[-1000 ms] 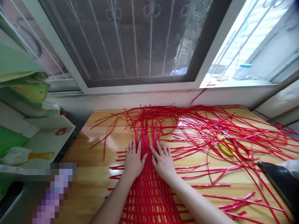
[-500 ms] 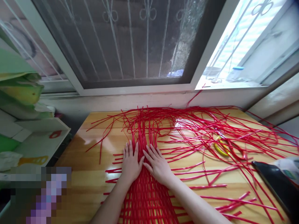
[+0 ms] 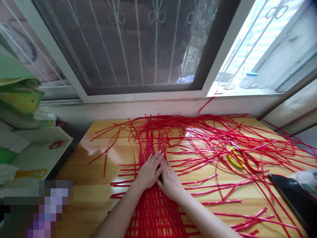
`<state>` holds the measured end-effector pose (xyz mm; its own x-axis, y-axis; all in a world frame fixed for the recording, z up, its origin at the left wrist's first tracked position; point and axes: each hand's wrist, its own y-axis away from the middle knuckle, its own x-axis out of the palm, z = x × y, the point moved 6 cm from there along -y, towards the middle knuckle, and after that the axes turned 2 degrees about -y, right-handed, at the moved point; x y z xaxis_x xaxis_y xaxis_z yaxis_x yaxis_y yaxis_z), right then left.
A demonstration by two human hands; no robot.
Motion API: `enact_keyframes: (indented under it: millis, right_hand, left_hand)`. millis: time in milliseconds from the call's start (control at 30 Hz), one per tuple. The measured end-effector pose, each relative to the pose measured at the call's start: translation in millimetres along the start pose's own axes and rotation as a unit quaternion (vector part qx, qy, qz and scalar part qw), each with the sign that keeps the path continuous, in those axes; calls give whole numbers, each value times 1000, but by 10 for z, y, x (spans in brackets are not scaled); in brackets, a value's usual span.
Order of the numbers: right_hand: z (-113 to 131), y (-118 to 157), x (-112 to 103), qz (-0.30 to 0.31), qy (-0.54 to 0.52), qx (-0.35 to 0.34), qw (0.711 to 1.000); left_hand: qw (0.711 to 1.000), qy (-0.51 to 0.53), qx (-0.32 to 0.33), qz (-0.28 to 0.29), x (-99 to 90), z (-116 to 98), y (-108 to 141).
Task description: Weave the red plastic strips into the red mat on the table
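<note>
A woven mat of red strips (image 3: pixel 158 215) runs up the table from the bottom edge. Loose strip ends stick out from both its sides and its far end. My left hand (image 3: pixel 150 172) lies on the upper part of the weave, palm down, its fingers extended. Beside it, my right hand (image 3: pixel 170 180) also rests flat on the strips with fingers stretched out. The two hands touch at the fingertips and thumbs, over the middle of the mat. Neither hand grips anything. The strips directly beneath the palms are hidden.
Long red strips (image 3: pixel 210 127) lie tangled across the back and right of the wooden table (image 3: pixel 81 188). Pliers with yellow and red handles (image 3: pixel 235 158) lie among them. A black object (image 3: pixel 292 198) is at the right edge. A barred window (image 3: pixel 138 46) stands behind.
My left hand has slid right and slightly up, toward the mat's middle. My right hand has shifted slightly, and the hands, apart before, now touch. The view has shifted a little.
</note>
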<state>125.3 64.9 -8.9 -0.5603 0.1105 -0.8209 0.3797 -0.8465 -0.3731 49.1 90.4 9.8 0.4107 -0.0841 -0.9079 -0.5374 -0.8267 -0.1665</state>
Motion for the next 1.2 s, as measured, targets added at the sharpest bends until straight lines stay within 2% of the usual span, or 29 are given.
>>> enact_keyframes:
  millis: [133,233,300,367,467,533,633,700,833,933,1067,1200]
  right_hand:
    - [-126,0,-120,-29,-115,86,989]
    - [-321,-48,-219,-62,-140,128,980]
    - [-460,-142,-314,-73,-103,134,983]
    - [-571,-276,-413,-54,-17,123,991]
    - [-702,-467,-492,24,121,113,986]
    - [-758,-546,-515,52,162,111,979]
    - [-801,-589,-509,49,168,115,978]
    - [-816,-576,-498,25,156,124,980]
    - [-806,-502,-488,-52,2,123,991]
    - [-770,-471,-396,-19,-83,105,991]
    - [-779,-452,-314,27,-20,124,992]
    - [-802,-431,-302,17,21,157,987]
  left_hand:
    - [1000,-22,-7,-3,55,11,24]
    - [998,-61,7,-1,78,-12,21]
    - [997,-80,12,-7,80,-25,17]
    - [996,-91,14,-12,83,-35,15]
    - [995,-94,16,-15,92,-40,17]
    - [996,-89,12,-14,104,-33,16]
    - [996,-85,8,-9,122,-24,10]
    - [996,-88,5,-10,121,-25,7]
    - [995,-95,-1,-16,106,-35,2]
    - [996,-91,-9,-14,111,-33,-3]
    - [996,-91,-16,-14,122,-22,-10]
    - [996,-84,-21,-17,119,-21,-17]
